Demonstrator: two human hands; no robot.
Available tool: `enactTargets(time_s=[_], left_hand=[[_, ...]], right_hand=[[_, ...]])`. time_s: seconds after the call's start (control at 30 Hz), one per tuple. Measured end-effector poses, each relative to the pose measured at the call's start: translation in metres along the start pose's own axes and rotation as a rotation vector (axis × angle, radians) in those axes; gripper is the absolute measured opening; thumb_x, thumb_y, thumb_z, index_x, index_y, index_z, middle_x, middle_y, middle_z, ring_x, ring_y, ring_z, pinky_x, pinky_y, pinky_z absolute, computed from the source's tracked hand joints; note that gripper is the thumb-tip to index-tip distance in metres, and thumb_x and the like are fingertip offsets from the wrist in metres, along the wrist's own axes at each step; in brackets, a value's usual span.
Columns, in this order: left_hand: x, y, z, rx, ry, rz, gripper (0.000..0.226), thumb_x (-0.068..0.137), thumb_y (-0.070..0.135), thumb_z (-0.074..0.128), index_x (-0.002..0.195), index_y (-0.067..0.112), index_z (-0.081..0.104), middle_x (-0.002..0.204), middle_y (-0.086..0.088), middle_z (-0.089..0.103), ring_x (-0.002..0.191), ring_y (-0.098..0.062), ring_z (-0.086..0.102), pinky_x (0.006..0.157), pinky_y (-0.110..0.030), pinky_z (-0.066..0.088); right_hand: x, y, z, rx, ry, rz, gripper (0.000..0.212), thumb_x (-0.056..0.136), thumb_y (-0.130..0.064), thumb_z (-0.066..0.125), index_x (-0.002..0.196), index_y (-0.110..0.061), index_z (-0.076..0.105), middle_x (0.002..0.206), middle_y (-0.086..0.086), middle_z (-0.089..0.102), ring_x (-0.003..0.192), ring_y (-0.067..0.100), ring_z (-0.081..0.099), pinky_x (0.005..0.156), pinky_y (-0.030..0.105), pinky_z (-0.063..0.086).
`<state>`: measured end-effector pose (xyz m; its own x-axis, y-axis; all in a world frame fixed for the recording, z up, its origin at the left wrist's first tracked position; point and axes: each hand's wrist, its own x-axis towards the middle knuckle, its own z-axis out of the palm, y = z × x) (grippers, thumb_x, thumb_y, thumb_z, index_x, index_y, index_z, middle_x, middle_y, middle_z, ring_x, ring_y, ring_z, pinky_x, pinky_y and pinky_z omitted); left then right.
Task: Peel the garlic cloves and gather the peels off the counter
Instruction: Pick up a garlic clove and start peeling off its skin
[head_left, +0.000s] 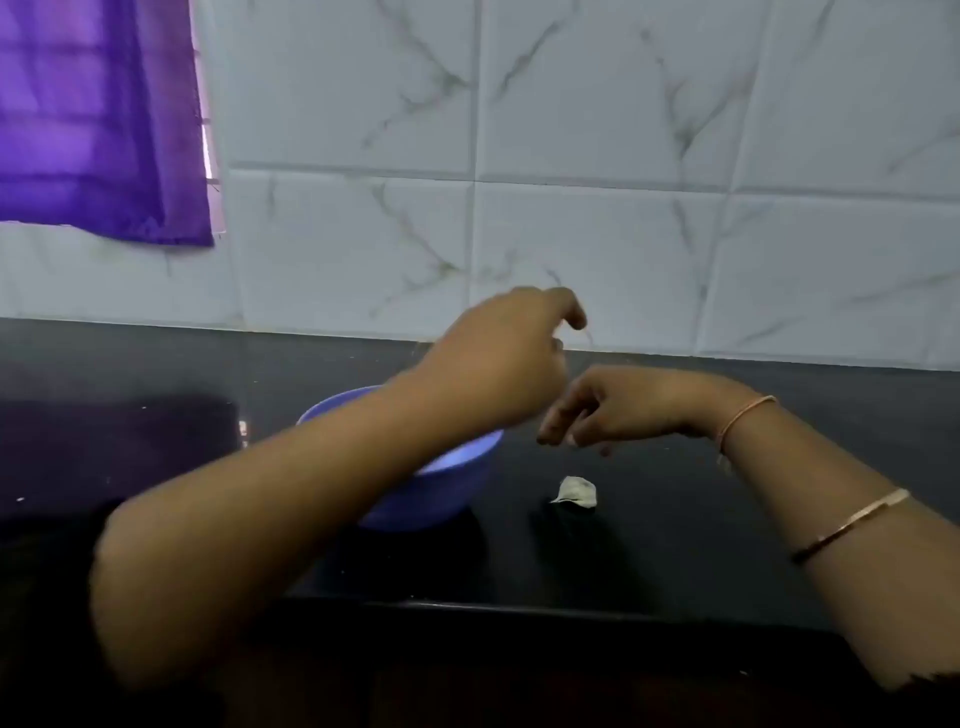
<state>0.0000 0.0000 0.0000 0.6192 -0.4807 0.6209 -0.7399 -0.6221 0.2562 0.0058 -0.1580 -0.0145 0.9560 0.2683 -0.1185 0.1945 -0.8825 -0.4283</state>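
Peeling: keep your left hand (504, 358) & right hand (623, 405), both curled, held item unclear, over the round blue plastic bowl (441, 499).

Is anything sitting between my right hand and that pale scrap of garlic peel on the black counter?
Nothing visible. The right hand hangs above the pale garlic peel, with only bare black counter around it; the blue plastic bowl sits off to its left.

My left forearm enters from 7 o'clock, angled toward centre. My left hand (509, 358) is the higher one, fingers (571, 309) curled. My right forearm enters from 4 o'clock. My right hand (623, 408) sits just beside, lower, fingers (553, 423) curled downward. Contents of either grip: blurred.
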Motion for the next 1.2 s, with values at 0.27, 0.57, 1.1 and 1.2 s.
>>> enactTargets(time_s=[0.27,0.57,1.1,1.2], left_hand=[[-0.017,0.013,0.056,-0.1,-0.029,-0.027,0.071,0.083,0.002,0.046,0.147,0.02,0.019,0.147,-0.002,0.031,0.129,-0.021,0.037,0.094,-0.024,0.031],[-0.024,-0.014,0.098,-0.445,-0.136,-0.357,0.062,0.088,0.003,0.045,0.145,0.014,0.024,0.148,-0.007,0.031,0.136,-0.02,0.031,0.111,-0.031,0.027],[-0.002,-0.034,0.119,-1.02,0.169,-0.755,0.023,0.1,0.025,0.035,0.109,0.017,0.054,0.104,-0.009,0.064,0.1,-0.023,0.06,0.093,-0.042,0.049],[-0.001,-0.037,0.12,-1.056,0.177,-0.747,0.024,0.099,0.03,0.038,0.101,0.014,0.056,0.1,-0.01,0.066,0.096,-0.024,0.063,0.089,-0.042,0.052]], right_hand=[[-0.012,0.012,0.014,0.103,-0.166,0.014,0.02,0.08,-0.009,0.067,0.071,-0.026,0.064,0.071,-0.012,0.066,0.071,0.009,0.058,0.068,0.027,0.048],[0.008,0.021,0.019,0.083,0.006,-0.005,0.014,0.077,-0.004,0.064,0.082,-0.016,0.058,0.087,0.013,0.064,0.063,0.019,0.054,0.063,0.032,0.045],[0.033,0.044,0.023,0.704,0.3,-0.18,0.039,0.071,0.012,0.068,0.101,-0.011,0.059,0.098,0.008,0.064,0.08,0.015,0.063,0.081,0.032,0.054],[0.034,0.043,0.025,0.734,0.335,-0.188,0.033,0.071,0.013,0.067,0.096,-0.008,0.061,0.092,0.006,0.067,0.079,0.013,0.065,0.079,0.025,0.055]])
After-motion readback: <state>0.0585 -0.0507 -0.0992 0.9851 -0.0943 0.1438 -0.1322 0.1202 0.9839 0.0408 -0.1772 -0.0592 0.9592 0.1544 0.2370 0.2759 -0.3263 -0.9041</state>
